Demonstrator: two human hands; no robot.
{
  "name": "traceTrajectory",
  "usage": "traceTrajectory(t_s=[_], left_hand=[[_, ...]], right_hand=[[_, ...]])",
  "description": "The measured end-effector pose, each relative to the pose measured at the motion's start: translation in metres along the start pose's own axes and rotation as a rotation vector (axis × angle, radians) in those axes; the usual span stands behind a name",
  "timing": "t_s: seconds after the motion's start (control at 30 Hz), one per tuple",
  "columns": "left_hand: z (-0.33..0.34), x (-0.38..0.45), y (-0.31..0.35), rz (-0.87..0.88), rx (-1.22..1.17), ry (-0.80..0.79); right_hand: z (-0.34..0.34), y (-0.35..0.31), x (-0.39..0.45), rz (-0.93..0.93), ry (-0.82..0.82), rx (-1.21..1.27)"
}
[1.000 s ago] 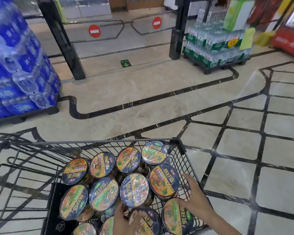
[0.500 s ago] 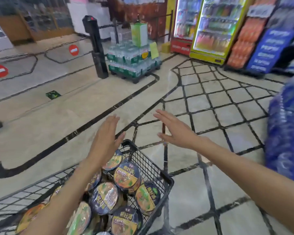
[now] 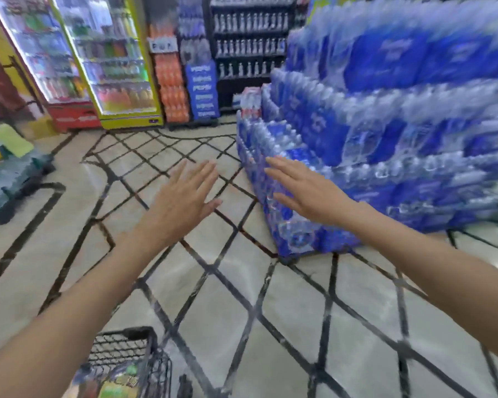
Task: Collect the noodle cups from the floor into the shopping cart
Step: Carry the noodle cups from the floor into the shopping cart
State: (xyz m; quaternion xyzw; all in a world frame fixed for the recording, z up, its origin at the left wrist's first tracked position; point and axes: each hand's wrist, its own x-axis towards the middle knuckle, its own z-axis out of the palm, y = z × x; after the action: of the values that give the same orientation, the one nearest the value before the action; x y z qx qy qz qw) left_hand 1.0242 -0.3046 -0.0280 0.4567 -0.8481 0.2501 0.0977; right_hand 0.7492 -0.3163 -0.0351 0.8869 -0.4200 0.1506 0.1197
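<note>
Both arms reach forward over the tiled floor, and neither hand holds anything. My left hand (image 3: 184, 196) is flat with straight fingers, palm down. My right hand (image 3: 302, 188) is flat too, in front of the water stack. A corner of the black wire shopping cart (image 3: 138, 343) shows at the bottom left, under my left forearm. Blurred noodle cups (image 3: 118, 380) lie inside it. No noodle cup is visible on the floor.
A tall stack of blue bottled-water packs (image 3: 385, 139) fills the right side, its near corner close to my right hand. Lit drink fridges (image 3: 98, 58) and drink shelves (image 3: 247, 35) line the back. A pallet of green-labelled bottles (image 3: 6, 173) stands at far left.
The view swung right, away from the cart. Both hands came up out of the cart off the cups and now stretch forward, open and empty. The water stack came into view.
</note>
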Motion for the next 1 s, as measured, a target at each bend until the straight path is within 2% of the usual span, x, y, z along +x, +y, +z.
traceTrajectory(t_s=[0.13, 0.3, 0.57, 0.77, 1.0], left_hand=[[-0.003, 0.085, 0.098, 0.239, -0.097, 0.094], [-0.020, 0.179, 0.261, 0.496, -0.203, 0.203], [-0.065, 0.265, 0.534, 0.829, -0.339, 0.362], [-0.089, 0.302, 0.680, 0.989, -0.371, 0.427], [-0.060, 0.378, 0.779, 1.066, -0.369, 0.352]], right_hand=[[-0.041, 0.067, -0.126, 0.249, -0.018, -0.136], [-0.100, 0.127, -0.304, 0.543, -0.080, -0.227], [-0.194, 0.158, -0.571, 1.033, -0.088, -0.361], [-0.233, 0.174, -0.701, 1.302, -0.098, -0.404], [-0.219, 0.242, -0.781, 1.406, -0.039, -0.373]])
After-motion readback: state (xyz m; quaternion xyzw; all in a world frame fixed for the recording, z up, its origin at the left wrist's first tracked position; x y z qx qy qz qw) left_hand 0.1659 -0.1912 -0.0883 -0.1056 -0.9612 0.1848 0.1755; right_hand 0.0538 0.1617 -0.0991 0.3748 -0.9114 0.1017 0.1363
